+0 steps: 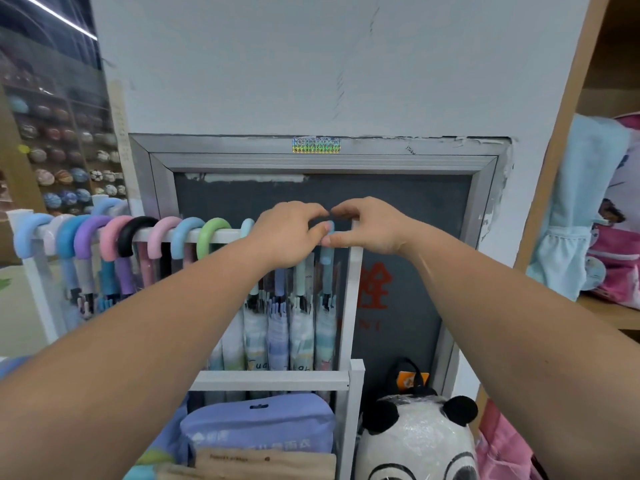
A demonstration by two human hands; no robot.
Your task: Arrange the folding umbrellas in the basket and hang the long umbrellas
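Head view: both hands up at right end of white rail (235, 233). Left hand (287, 233) fingers curled, thumb pinching pale blue umbrella handle (325, 258). Right hand (367, 226) pinches same handle from opposite side. Shaft hangs below rail. Coloured hooked handles (138, 233) line rail further left.

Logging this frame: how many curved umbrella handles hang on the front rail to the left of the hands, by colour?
Blue handles: 4
Pink handles: 2
Purple handle: 1
Black handle: 1
Green handle: 1
Whitish handle: 1
Total: 10
Left out: the held handle, pinched by left hand and right hand.
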